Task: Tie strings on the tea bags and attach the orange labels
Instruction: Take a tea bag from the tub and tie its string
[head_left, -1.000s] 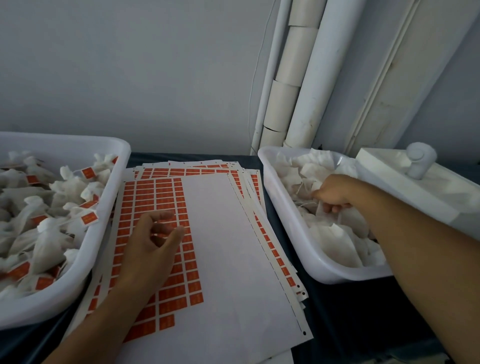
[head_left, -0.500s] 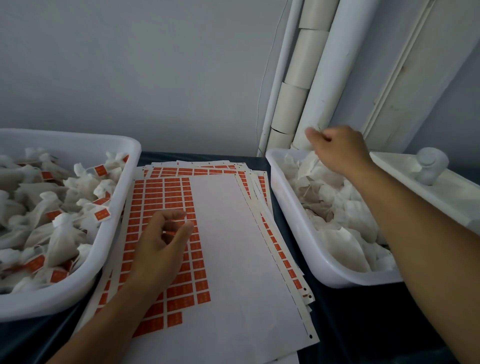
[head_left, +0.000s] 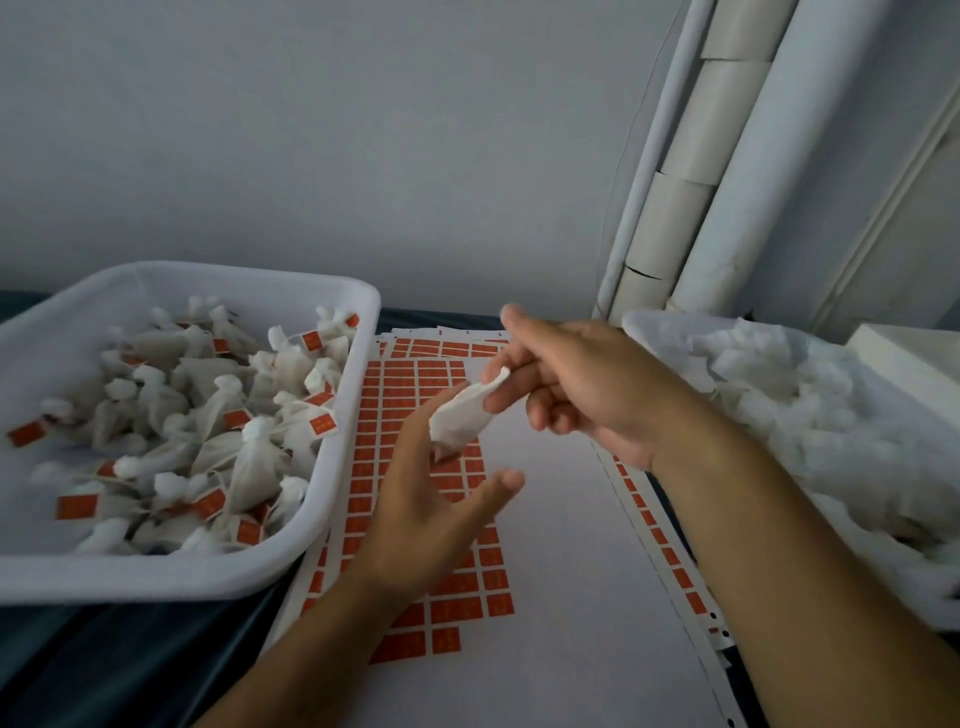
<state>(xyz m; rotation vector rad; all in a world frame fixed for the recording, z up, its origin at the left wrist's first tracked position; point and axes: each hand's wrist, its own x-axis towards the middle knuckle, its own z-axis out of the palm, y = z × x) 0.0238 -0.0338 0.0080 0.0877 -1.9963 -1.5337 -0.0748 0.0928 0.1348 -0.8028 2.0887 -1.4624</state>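
Right hand (head_left: 582, 384) pinches top end of white tea bag (head_left: 464, 414) between thumb and fingertips, above label sheets, mid worktop. Left hand (head_left: 431, 499) below it, fingers spread and relaxed, fingertips touching bag's lower end; cannot tell if they grip it. Sheets of orange labels (head_left: 457, 592) lie stacked between two white bins. Left bin (head_left: 291, 551) at left edge holds tied bags with orange labels attached. Right bin (head_left: 644, 332) at right edge holds loose white bags, blurred.
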